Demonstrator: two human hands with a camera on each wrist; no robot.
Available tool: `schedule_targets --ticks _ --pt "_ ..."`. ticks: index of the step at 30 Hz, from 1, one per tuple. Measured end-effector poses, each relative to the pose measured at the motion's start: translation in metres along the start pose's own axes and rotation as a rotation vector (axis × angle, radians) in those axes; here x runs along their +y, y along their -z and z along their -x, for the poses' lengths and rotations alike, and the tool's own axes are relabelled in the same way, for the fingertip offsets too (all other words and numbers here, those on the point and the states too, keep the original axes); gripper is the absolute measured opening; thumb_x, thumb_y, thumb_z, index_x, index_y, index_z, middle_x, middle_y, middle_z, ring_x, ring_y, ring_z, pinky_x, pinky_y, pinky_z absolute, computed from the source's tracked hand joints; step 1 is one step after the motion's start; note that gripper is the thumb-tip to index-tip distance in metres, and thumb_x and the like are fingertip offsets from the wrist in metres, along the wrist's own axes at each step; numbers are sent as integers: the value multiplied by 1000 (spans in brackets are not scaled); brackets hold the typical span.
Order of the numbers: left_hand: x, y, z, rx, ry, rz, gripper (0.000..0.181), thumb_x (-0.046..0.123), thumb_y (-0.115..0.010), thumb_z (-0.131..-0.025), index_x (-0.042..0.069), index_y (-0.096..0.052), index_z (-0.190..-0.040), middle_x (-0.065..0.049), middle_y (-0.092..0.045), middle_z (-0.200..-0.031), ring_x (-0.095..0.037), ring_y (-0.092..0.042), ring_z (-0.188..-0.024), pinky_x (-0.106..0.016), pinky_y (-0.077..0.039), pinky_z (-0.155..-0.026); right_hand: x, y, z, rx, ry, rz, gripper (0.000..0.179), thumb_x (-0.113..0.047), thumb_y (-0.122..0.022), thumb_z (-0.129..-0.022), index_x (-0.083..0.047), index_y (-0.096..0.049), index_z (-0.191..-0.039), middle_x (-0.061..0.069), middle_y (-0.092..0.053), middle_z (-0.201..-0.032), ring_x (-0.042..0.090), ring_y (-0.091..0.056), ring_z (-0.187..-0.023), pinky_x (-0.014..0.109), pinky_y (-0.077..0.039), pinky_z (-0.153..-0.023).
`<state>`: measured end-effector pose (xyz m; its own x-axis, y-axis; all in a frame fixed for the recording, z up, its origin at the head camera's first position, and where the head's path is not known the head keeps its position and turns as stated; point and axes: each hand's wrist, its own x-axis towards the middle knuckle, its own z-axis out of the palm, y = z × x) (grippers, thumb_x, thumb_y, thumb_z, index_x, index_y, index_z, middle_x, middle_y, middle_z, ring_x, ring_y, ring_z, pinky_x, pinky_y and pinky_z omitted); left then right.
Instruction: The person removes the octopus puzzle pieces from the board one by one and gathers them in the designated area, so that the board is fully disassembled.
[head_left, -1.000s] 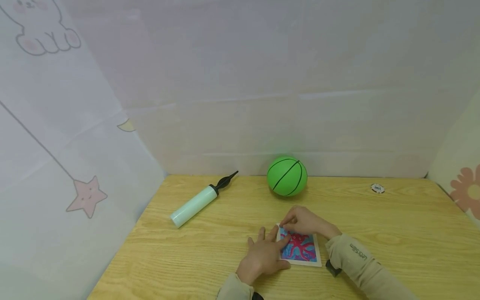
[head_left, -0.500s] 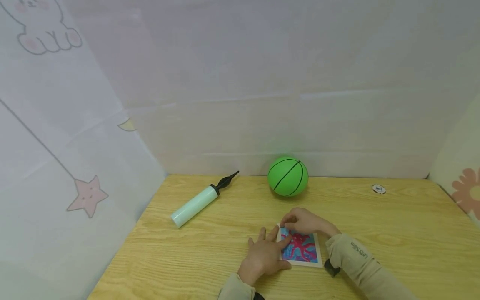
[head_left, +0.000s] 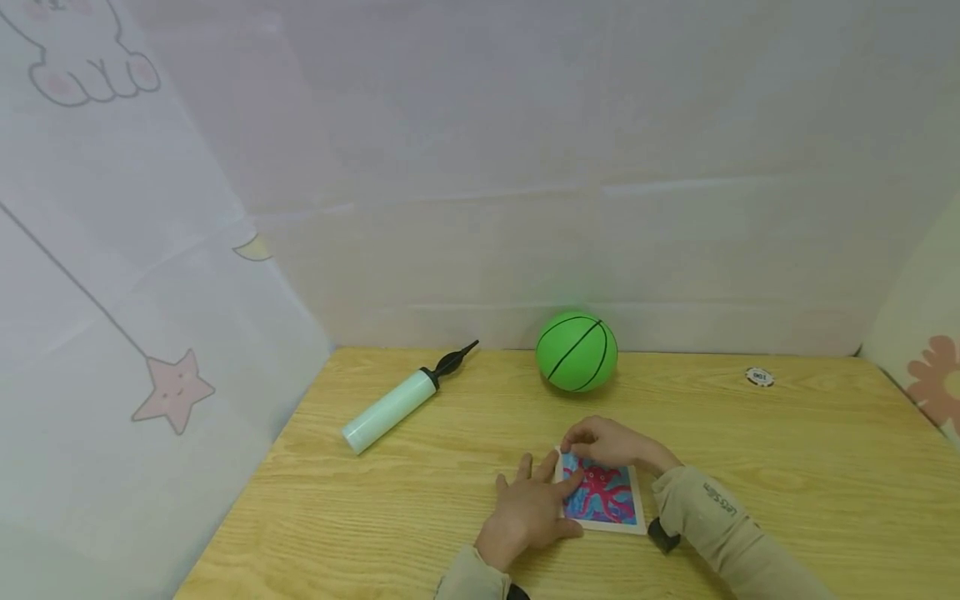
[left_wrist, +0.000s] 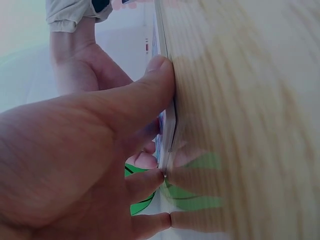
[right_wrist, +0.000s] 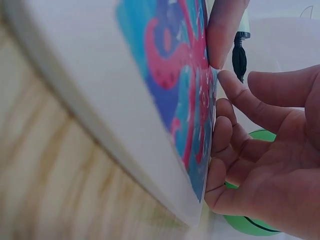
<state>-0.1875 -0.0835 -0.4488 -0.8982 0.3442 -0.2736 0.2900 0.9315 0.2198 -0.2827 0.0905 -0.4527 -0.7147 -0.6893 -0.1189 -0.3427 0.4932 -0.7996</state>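
Observation:
A square white-bordered board with a pink octopus picture (head_left: 606, 500) lies flat on the wooden table. My left hand (head_left: 528, 507) rests at its left side, fingers spread. One left finger reaches onto the picture, while the left thumb (left_wrist: 160, 75) lies against the board's near edge. Over the far left corner is my right hand (head_left: 611, 442). In the right wrist view, its bent fingertips (right_wrist: 216, 175) touch the picture surface, and the thumb (right_wrist: 280, 87) stands apart from it. Anything small beneath those fingertips is hidden.
Behind the hands, a green ball (head_left: 576, 352) with black lines stands near the back wall. A pale mint hand pump (head_left: 390, 411) with a black nozzle lies left of it. A round chip (head_left: 759, 377) lies at the back right of the table (head_left: 795, 467).
Both hands stay in nearly the same place on the board. The right fingers shift very slightly at the far left corner. The ball, pump and chip keep their places.

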Motion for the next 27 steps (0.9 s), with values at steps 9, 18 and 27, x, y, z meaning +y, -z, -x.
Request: schedule_targets --ticks 9,18,27 --pt "0 0 -1 3 1 -3 70 56 -65 -81 45 -37 -145 -1 -24 -157 -41 -22 -141 -71 -27 -98 -2 -1 1 8 -1 -14 15 -6 -52 -96 -3 -67 -100 4 -65 -97 16 -51 -84 35 -44 -76" --pt "-1 -1 -1 9 -1 -1 69 56 -65 -81 46 -39 -144 -1 -24 -157 -42 -22 -140 -72 -27 -97 -1 -3 -1 34 15 1 14 -4 -54 -95 -3 -68 -100 4 -66 -97 16 -52 -83 35 -45 -76" --pt "-2 -1 -1 -6 -2 21 66 53 -66 -82 48 -40 -142 -1 -24 -157 -42 -22 -140 -72 -26 -97 4 -3 -1 107 31 -25 15 -6 -58 -93 -3 -72 -99 5 -70 -97 13 -58 -86 32 -48 -76"
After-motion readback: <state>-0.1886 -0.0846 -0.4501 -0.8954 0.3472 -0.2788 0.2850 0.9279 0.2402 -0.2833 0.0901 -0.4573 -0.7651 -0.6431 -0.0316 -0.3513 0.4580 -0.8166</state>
